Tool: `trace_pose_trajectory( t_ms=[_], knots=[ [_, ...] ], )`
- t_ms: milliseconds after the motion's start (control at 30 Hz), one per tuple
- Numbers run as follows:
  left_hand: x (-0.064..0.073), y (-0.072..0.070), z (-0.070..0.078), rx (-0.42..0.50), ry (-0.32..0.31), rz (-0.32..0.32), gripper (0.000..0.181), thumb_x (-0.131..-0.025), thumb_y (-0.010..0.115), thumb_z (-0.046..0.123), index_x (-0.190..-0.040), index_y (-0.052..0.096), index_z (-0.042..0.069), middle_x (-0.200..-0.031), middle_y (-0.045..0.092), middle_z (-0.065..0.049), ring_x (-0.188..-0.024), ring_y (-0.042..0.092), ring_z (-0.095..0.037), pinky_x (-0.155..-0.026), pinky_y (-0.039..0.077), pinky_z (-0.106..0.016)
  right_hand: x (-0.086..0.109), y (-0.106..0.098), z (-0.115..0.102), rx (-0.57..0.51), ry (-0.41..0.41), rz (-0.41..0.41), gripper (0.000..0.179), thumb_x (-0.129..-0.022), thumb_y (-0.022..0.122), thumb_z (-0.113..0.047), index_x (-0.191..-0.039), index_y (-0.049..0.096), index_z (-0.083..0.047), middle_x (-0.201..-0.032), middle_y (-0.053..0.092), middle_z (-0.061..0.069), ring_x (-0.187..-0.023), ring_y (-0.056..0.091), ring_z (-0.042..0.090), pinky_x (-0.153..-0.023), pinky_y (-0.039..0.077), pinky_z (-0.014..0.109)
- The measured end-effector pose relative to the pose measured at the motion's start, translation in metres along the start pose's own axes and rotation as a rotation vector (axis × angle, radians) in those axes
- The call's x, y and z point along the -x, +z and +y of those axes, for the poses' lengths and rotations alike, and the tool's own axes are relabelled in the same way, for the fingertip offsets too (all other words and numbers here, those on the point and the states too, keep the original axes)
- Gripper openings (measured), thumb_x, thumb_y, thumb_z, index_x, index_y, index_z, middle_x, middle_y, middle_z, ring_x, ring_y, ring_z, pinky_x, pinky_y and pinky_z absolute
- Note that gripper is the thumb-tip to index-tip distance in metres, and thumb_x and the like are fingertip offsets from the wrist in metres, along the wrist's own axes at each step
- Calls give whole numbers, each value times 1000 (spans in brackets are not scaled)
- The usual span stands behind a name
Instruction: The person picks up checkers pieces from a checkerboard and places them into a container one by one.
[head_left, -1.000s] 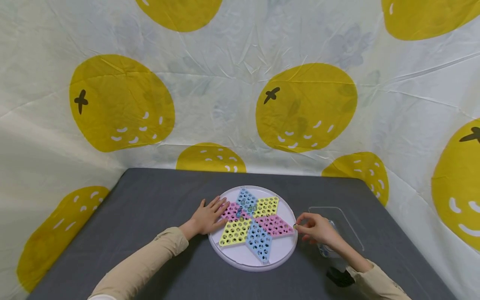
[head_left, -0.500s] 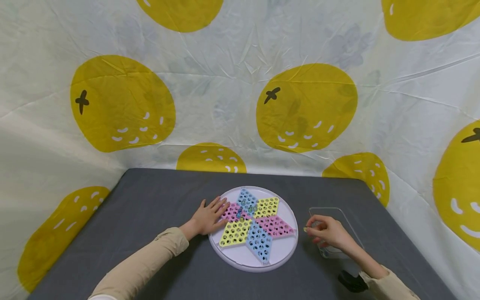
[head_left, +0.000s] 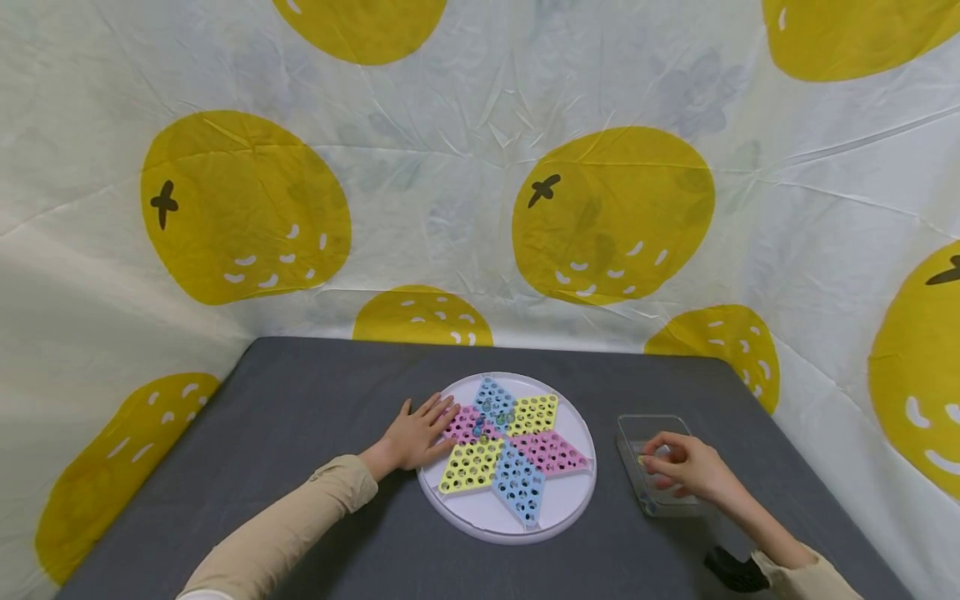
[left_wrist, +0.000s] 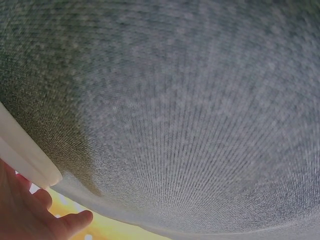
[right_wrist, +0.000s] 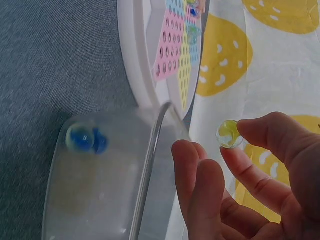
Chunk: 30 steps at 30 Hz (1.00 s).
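Between thumb and index finger, my right hand (head_left: 693, 468) pinches a clear marble (right_wrist: 230, 134) with a yellow swirl. That hand is above a clear plastic box (right_wrist: 102, 200), where a blue-swirled marble (right_wrist: 81, 138) shows near one corner. My left hand (head_left: 414, 433) lies with spread, straight fingers on the left rim of a round white Chinese checkers board (head_left: 480, 521). The board carries a star of pink, yellow and blue holed sections. Several marbles (head_left: 478, 427) sit near the star's middle and upper blue point. In the left wrist view, only part of the left hand shows beside the rim.
A dark grey cloth covers the table (head_left: 322, 392). Behind it hangs a pale curtain (head_left: 427, 208) printed with big yellow fruit. Near the right sleeve is a black object (head_left: 735, 571), partly covered by the cuff.
My right hand has moved right from the board's right edge to over the clear box, with the marble in its fingers. The left hand has stayed on the board.
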<state>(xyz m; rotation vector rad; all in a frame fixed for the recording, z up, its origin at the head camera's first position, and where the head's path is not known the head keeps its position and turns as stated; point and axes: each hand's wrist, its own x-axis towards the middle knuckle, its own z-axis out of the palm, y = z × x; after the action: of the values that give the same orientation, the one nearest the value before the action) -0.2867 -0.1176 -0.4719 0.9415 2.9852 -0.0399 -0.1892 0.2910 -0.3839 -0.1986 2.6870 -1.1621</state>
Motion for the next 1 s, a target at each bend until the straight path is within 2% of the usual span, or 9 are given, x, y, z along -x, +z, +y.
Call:
trace_pose_trajectory(
  t_ms=[333, 600, 1000],
  knots=[
    [0, -1, 1, 9, 2, 3, 64, -92, 29, 55, -144, 21, 18, -151, 21, -2, -140, 17, -25, -102, 22, -61, 11, -13, 13, 0, 54, -5, 35, -87, 57, -30, -103, 56, 1, -81, 69, 12, -65, 66, 20, -52, 51, 34],
    [1, -4, 2, 10, 3, -3, 63, -92, 30, 53, -144, 22, 18, -151, 21, -3, -139, 17, -26, -102, 22, -61, 16, -22, 29, 52, 80, 4, 32, -88, 57, -29, -99, 57, 2, -74, 69, 9, -62, 65, 20, -48, 49, 30],
    [2, -6, 3, 15, 22, 9, 63, -93, 31, 51, -144, 23, 16, -150, 23, -5, -139, 18, -27, -100, 23, -62, 21, -31, 33, 53, 144, 48, 35, -86, 59, -31, -99, 57, 1, -80, 69, 12, -64, 66, 23, -51, 51, 32]
  ],
)
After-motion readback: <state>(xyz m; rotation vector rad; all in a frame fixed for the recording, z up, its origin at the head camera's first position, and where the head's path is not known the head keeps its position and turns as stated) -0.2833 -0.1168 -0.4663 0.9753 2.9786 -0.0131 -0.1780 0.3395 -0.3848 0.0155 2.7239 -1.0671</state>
